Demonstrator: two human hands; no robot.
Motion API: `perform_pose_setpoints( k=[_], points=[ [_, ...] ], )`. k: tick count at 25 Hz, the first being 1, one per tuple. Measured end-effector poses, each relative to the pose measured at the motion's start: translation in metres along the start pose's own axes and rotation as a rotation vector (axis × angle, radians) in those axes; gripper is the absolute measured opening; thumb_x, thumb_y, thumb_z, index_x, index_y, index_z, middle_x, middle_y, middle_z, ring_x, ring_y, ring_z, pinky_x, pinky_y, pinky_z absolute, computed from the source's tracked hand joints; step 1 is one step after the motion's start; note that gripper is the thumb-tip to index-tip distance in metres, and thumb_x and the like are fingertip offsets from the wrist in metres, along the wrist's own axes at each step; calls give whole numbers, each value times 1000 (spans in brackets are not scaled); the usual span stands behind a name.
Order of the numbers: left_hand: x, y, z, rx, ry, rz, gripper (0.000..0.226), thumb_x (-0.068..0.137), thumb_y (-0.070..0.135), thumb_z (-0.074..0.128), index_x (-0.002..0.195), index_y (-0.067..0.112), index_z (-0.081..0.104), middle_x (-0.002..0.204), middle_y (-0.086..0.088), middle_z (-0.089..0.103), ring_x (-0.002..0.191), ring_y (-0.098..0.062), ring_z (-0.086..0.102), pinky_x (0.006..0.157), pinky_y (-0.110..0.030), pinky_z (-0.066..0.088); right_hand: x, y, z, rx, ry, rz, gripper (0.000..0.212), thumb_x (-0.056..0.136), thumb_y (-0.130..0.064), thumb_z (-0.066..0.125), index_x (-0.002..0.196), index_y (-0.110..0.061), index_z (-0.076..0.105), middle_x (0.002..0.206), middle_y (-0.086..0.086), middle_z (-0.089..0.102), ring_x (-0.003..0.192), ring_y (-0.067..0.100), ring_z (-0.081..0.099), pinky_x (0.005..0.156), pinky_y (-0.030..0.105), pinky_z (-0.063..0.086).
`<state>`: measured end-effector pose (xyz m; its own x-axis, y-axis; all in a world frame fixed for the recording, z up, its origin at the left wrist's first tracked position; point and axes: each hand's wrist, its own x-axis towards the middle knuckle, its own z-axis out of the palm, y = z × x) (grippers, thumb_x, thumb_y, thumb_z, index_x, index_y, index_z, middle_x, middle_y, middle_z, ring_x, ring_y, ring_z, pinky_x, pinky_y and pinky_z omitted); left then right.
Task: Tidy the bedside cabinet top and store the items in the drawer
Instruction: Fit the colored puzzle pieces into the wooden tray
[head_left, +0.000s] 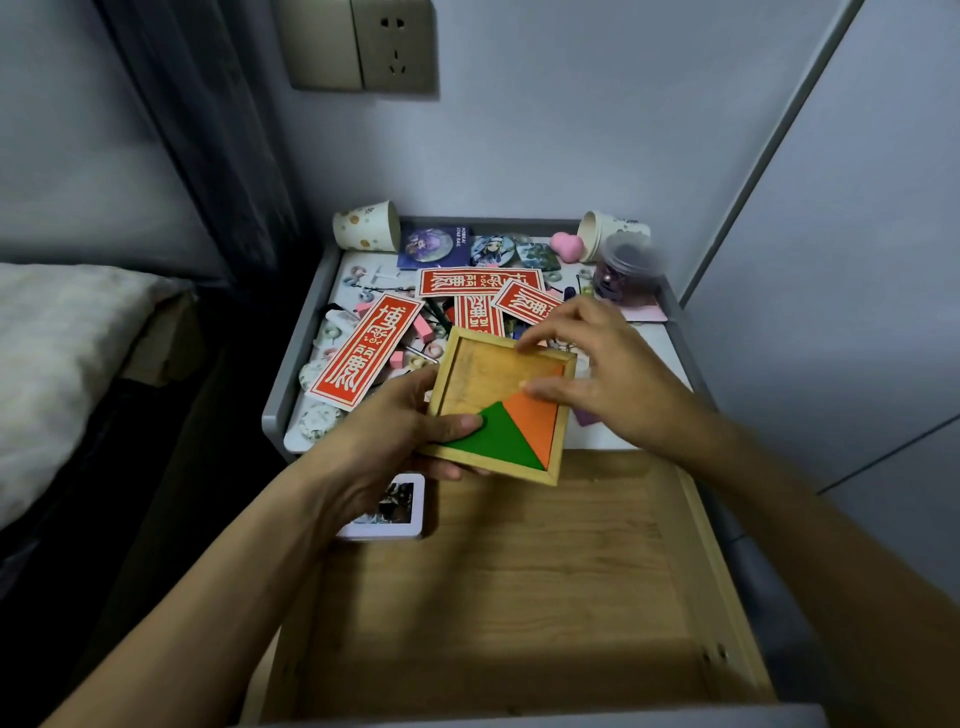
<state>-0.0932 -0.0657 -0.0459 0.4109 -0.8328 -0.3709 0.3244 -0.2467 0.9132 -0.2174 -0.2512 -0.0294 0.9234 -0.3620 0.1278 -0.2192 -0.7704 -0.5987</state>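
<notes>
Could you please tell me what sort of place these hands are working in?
Most likely a bedroom, at a bedside cabinet: a bed with pale bedding lies just left of it, a wall socket sits above, and its wooden drawer stands open.

The pale blue-grey wall (545, 145) fills the back of the room. High up on it is a dull gold square socket plate (358, 44) with plug holes on its right half. A dark curtain (208, 135) hangs down on the left. Below it is a bed with a white sheet (57, 364). The grey bedside cabinet (291, 395) stands between the bed and a tall pale panel (857, 270) on the right. A thin grey strip (769, 150) runs along the panel's edge. The light is dim and bluish.
</notes>
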Motion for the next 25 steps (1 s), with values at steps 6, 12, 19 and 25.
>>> perform_pose_setpoints(
  k=[6, 12, 19, 25],
  points=[
    [-1, 3, -6, 52, 11, 12, 45, 87, -5, 63, 124, 19, 59, 106, -17, 72, 72, -27, 72, 47, -23, 56, -4, 5, 3, 506, -201, 347, 25, 93, -19, 63, 115, -6, 61, 85, 5, 73, 61, 7, 65, 57, 27, 57],
    [1, 3, -11, 71, 52, -4, 52, 83, -8, 66, 130, 14, 56, 114, -22, 66, 72, -25, 72, 44, -24, 55, -6, 3, 8, 687, -195, 445, 29, 92, -12, 63, 118, -1, 58, 99, 22, 71, 74, 21, 68, 63, 27, 59],
    [2, 6, -11, -5, 164, -18, 55, 78, -2, 72, 128, 14, 56, 104, -21, 70, 68, -23, 71, 47, -24, 56, -7, -3, 9, 789, -177, 501, 23, 91, -10, 63, 112, -2, 59, 92, 15, 72, 71, 18, 70, 62, 24, 59],
    [5, -13, 13, -188, 341, 94, 30, 84, 8, 71, 113, 8, 61, 89, -6, 77, 76, -20, 74, 63, -28, 59, -9, -7, 27, 939, 35, 547, 15, 94, -11, 61, 107, -5, 58, 101, 14, 71, 82, 21, 72, 68, 26, 60]
  ],
)
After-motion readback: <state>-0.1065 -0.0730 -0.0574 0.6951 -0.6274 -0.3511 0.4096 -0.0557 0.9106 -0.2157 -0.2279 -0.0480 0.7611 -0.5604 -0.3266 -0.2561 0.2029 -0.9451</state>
